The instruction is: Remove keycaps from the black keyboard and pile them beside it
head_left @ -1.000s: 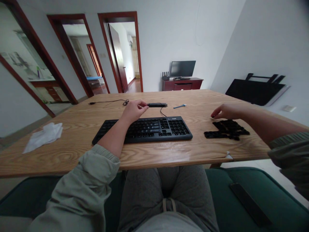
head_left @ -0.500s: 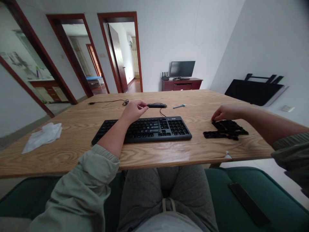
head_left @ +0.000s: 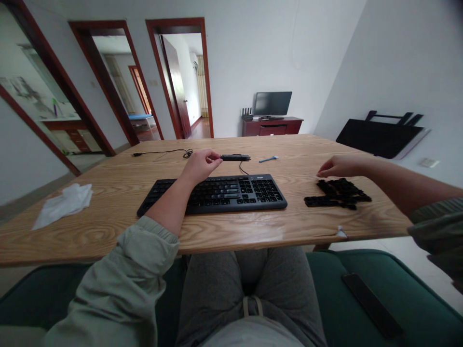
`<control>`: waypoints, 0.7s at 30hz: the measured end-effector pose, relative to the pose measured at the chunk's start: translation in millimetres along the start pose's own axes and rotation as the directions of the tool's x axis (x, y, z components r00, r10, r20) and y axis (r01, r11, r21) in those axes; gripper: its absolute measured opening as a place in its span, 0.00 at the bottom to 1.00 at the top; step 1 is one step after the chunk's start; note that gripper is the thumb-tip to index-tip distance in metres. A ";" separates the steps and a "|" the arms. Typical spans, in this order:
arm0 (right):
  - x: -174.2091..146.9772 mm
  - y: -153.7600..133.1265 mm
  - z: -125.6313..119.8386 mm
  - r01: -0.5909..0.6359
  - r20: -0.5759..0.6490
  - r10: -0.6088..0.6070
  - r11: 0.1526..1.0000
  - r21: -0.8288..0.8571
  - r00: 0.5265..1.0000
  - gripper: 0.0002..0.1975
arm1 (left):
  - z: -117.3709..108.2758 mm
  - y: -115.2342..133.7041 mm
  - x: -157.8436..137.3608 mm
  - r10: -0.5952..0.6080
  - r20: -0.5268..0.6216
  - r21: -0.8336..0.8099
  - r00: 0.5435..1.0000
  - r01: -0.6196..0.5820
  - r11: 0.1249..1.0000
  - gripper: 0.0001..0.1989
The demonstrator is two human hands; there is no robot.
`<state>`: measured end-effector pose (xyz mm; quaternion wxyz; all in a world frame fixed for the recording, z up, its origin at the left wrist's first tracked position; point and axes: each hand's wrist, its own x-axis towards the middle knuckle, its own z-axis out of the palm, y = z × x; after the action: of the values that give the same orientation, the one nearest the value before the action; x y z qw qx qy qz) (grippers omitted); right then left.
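Note:
A black keyboard [head_left: 235,193] lies in front of me, with its cable running behind it. My left hand [head_left: 202,164] reaches across it, thumb and fingers pinched on the near end of a thin black strip [head_left: 236,157]. The strip's exact kind does not show, and its far end points right. Over a pile of black strap-like pieces [head_left: 340,193] hovers my right hand [head_left: 340,167], fingertips drawn together just above the pile's left edge. Whatever is between those fingertips, if anything, is too small to tell.
Behind the keyboard lies a small blue brush-like tool [head_left: 268,159]. The cable's plug [head_left: 136,154] is at the far left. A white cloth or tissue [head_left: 64,204] rests at the left. A dark flat bar [head_left: 372,306] lies on the green seat [head_left: 333,279].
My right hand has lifted slightly from the black pile, and a small gap now shows below the fingertips. The left hand and its black strip have stayed in place.

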<state>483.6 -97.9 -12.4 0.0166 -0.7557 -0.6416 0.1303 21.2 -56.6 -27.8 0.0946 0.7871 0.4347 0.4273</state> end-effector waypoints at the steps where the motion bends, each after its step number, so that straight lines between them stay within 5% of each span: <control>1: 0.1 0.5 0.1 0.004 0.000 -0.004 1.000 -0.011 1.000 0.09 | -0.1 -0.3 0.1 -0.001 -0.003 -0.005 1.000 0.001 1.000 0.12; 5: -1.8 -9.7 0.5 0.073 -0.106 -0.075 0.997 -0.019 0.991 0.12 | 2.4 -0.2 1.4 -0.016 -0.015 -0.074 1.000 0.015 0.997 0.12; 9: -18.5 -63.7 10.9 0.299 -0.249 -0.260 0.945 0.133 0.933 0.17 | 12.8 9.2 2.9 -0.136 -0.009 -0.384 0.991 0.123 0.915 0.17; 12: -36.4 -127.5 31.5 0.504 -0.250 -0.439 0.781 0.369 0.863 0.25 | 21.9 21.8 1.2 -0.190 0.070 -0.589 0.979 0.194 0.785 0.20; 17: -41.9 -206.1 61.8 0.605 -0.509 -0.331 0.353 0.714 0.795 0.26 | 30.0 31.4 -4.7 -0.180 0.269 -0.653 0.946 0.316 0.688 0.16; 21: -32.3 -222.6 66.4 0.663 -0.609 -0.262 0.300 0.686 0.749 0.25 | 34.3 29.1 -5.1 -0.192 0.345 -0.657 0.919 0.383 0.649 0.11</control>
<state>249.6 -99.5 -28.0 0.5642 -0.4185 -0.6553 0.2777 63.3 -70.4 -36.8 0.5117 0.6546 0.3397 0.4407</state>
